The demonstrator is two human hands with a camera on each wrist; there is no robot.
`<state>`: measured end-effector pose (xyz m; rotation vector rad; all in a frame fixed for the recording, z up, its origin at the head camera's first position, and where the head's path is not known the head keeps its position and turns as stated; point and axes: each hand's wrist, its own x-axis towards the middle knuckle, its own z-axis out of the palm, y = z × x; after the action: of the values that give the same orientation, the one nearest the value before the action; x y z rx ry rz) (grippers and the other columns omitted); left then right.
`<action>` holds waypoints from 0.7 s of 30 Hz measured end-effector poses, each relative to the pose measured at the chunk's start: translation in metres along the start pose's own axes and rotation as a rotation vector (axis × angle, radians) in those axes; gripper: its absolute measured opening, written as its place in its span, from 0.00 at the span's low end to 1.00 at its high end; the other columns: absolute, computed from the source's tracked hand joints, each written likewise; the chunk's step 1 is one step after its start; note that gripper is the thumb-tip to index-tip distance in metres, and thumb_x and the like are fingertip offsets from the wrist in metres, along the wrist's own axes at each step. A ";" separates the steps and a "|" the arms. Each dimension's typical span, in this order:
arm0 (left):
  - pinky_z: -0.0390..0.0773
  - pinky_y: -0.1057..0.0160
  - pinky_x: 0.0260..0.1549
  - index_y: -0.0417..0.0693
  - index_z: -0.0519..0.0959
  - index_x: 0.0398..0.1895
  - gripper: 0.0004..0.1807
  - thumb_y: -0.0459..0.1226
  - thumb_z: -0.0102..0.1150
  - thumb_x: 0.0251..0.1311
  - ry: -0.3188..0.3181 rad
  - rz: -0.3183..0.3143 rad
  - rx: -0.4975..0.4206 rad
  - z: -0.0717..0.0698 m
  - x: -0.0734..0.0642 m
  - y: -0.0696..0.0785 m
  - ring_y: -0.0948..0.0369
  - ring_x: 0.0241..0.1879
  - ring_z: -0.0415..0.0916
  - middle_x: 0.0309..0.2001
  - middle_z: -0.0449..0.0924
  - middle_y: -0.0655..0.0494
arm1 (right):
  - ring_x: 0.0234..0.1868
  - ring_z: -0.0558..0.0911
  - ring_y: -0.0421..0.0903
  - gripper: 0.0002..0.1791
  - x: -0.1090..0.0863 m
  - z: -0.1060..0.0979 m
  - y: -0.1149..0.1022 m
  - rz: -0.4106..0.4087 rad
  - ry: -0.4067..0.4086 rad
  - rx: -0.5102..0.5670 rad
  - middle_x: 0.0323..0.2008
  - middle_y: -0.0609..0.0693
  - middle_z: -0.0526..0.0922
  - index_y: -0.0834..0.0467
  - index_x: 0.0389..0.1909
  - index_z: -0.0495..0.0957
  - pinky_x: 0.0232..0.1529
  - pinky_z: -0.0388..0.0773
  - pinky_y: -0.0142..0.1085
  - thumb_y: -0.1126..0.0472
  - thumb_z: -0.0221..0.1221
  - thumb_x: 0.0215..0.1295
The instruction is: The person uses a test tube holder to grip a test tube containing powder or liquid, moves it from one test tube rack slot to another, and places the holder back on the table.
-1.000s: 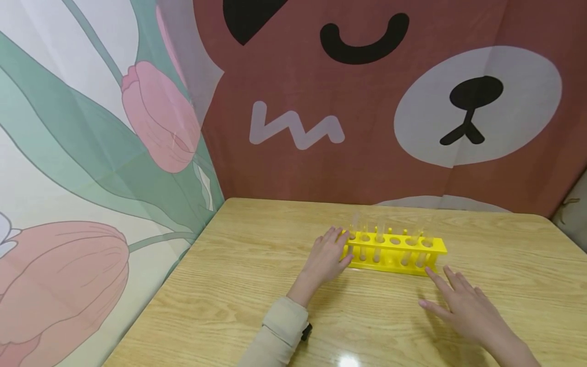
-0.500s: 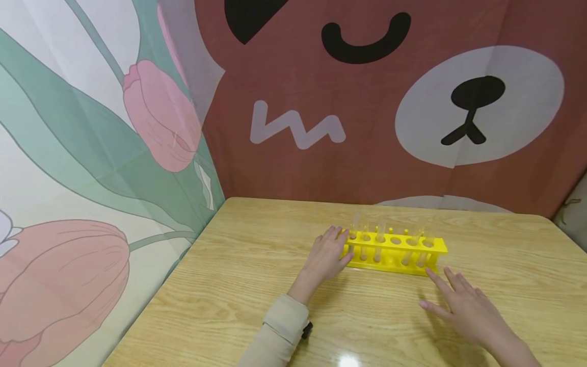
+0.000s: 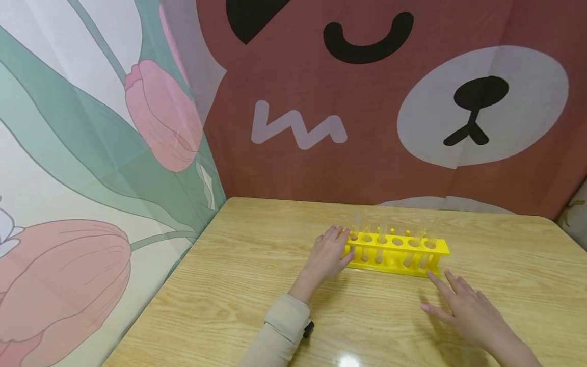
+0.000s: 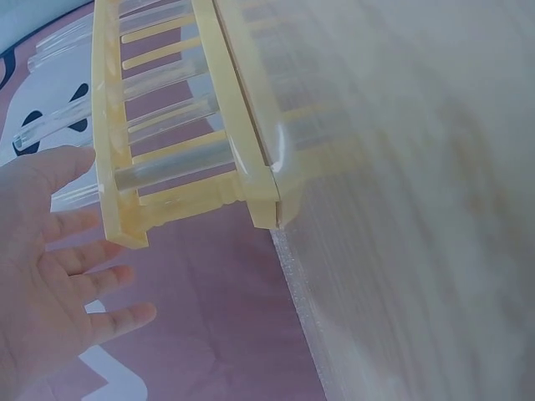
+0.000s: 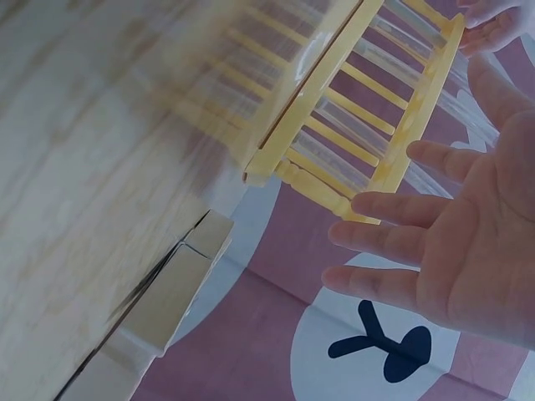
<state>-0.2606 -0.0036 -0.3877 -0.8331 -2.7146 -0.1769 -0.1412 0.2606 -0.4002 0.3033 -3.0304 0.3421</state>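
Note:
A yellow test tube rack [image 3: 441, 247] stands on the wooden table, holding several clear test tubes [image 3: 382, 232] upright. One hole right of the middle has no tube. My left hand [image 3: 324, 255] is at the rack's left end, palm toward it. In the left wrist view, the fingers [image 4: 121, 320] of that hand are spread and fairly straight beside the rack's top plate [image 4: 109, 167]; whether they touch it I cannot tell. My right hand [image 3: 468, 311] hovers at the rack's front right corner, fingers extended and apart. The right wrist view shows its open palm [image 5: 493, 242] holding nothing.
The table [image 3: 220, 290] has a wood-grain top, with its far edge against a reddish-brown bear backdrop [image 3: 367, 168]. A tulip-patterned cloth [image 3: 160, 117] hangs along the left side. A beige angular object [image 5: 167, 292] lies at the table's edge in the right wrist view.

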 end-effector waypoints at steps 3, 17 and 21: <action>0.65 0.55 0.54 0.46 0.63 0.63 0.30 0.50 0.49 0.60 0.000 -0.002 -0.001 0.001 0.000 0.000 0.55 0.62 0.56 0.61 0.63 0.50 | 0.53 0.59 0.76 0.41 0.000 0.000 0.000 -0.004 -0.001 -0.002 0.57 0.76 0.56 0.65 0.61 0.61 0.42 0.55 0.70 0.38 0.52 0.56; 0.64 0.55 0.54 0.47 0.62 0.63 0.31 0.51 0.49 0.60 -0.011 -0.017 -0.008 0.001 0.003 -0.002 0.55 0.62 0.57 0.61 0.62 0.50 | 0.52 0.60 0.76 0.42 0.003 0.003 0.000 -0.025 0.012 -0.001 0.56 0.75 0.58 0.63 0.62 0.61 0.41 0.57 0.70 0.36 0.51 0.56; 0.65 0.55 0.54 0.46 0.62 0.63 0.30 0.50 0.49 0.60 -0.017 -0.016 -0.020 0.000 0.003 -0.001 0.55 0.62 0.57 0.61 0.63 0.50 | 0.52 0.60 0.76 0.41 0.003 0.003 0.000 -0.027 0.009 -0.015 0.56 0.76 0.58 0.64 0.61 0.62 0.41 0.57 0.69 0.37 0.51 0.56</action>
<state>-0.2638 -0.0027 -0.3868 -0.8218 -2.7402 -0.2025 -0.1447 0.2598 -0.4027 0.3402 -3.0152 0.3181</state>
